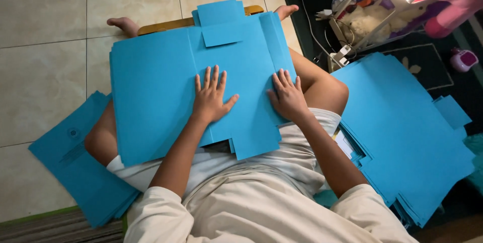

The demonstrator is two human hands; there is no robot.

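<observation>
- Left hand (210, 97) lies flat, fingers spread, gripping nothing, on a blue card sheet (151, 92) across the lap.
- Right hand (288, 97) presses the sheet's folded right flap (279, 41), also open.

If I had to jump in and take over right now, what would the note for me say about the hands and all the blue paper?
Left hand: flat, fingers spread, pressing on the middle of the blue die-cut sheet lying across the lap.
Right hand: flat on the sheet's right side, by the folded-over right flap.
A wooden board peeks out under the sheet's far edge.
Done so far: the right flap looks creased inward; a stack of finished-looking blue pieces lies on the floor tiles by the left knee.
Left: the small top tab and bottom tab still lie flat. A big stack of flat blue sheets waits beside the right leg.
</observation>
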